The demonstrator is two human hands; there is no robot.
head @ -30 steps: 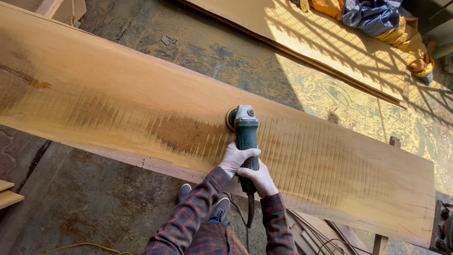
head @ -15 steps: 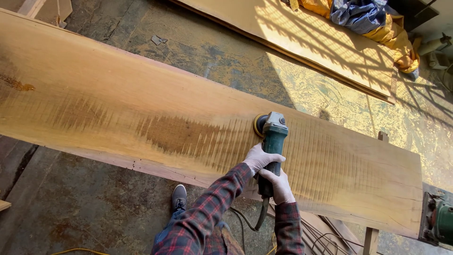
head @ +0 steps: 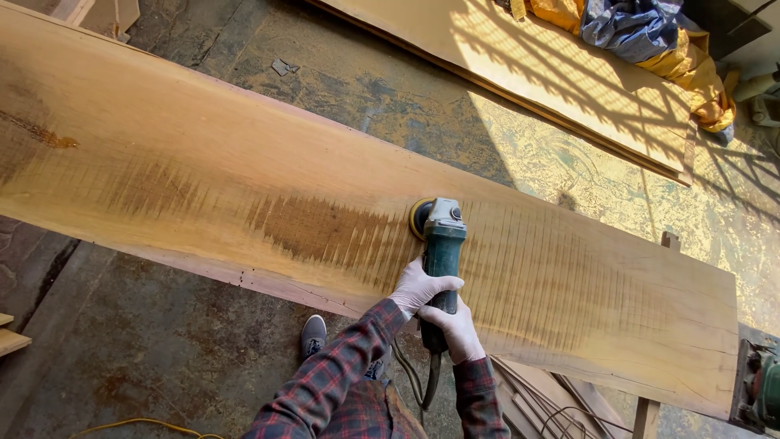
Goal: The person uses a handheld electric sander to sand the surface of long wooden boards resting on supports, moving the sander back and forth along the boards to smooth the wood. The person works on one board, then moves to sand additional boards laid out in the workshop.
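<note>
We see both gloved hands wrapped around the green angle grinder [head: 439, 244] just right of the frame's centre. The left hand [head: 421, 287] closes over the middle of its body, and the right hand [head: 457, 328] clamps the rear of the handle just below, the two touching. The fingertips curl round the far side of the tool, so we cannot see them. The grinder's yellow disc sits flat on the long wooden plank [head: 203, 175], mostly hidden under the grey head. A cable [head: 428, 386] drops from the handle and is lost behind the plaid sleeves [head: 341, 382] at the bottom edge.

The plank crosses the frame from upper left to lower right, cut off at the left; a darker patch lies just left of the disc. Below it a grey shoe [head: 312, 335] stands on the stained concrete floor [head: 162, 358]. A second board [head: 552, 81] lies at upper right, with crumpled blue and yellow cloth [head: 650, 36] beyond. A machine [head: 760, 398] at the lower right edge is too cropped to identify.
</note>
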